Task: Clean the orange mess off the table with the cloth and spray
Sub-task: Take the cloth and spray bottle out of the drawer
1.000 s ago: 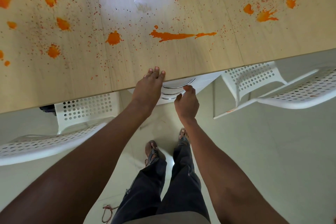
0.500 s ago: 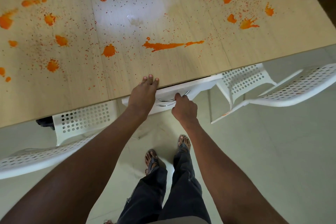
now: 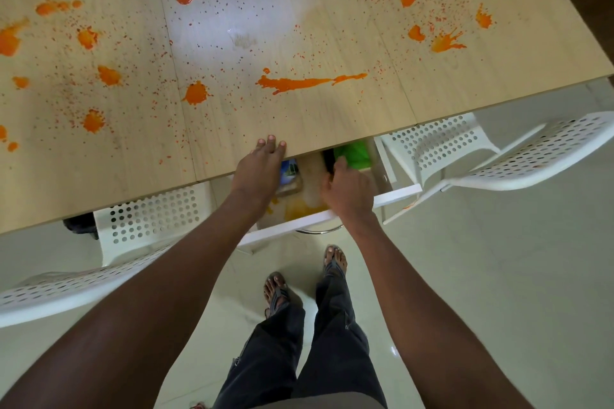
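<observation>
Orange splashes and fine specks cover the light wooden table (image 3: 332,119); the longest streak (image 3: 299,83) lies near the front edge. Below that edge a white drawer (image 3: 289,228) stands pulled out. Inside it a bright green item (image 3: 355,153), perhaps the cloth, lies at the back right beside a dark object (image 3: 328,156). My left hand (image 3: 262,166) rests flat on the table edge, fingers straight. My right hand (image 3: 349,191) reaches down into the drawer with its thumb against the green item; its fingers are hidden. I cannot identify a spray bottle.
The drawer also holds a blue-labelled item (image 3: 288,169) and orange stains (image 3: 299,207) on its bottom. White perforated chairs stand at the left (image 3: 149,219) and at the right (image 3: 531,156) of the drawer. My feet are on the pale tiled floor.
My right hand pulled the drawer out by its chrome handle, let go of the handle and moved into the drawer. My left hand stayed on the table edge.
</observation>
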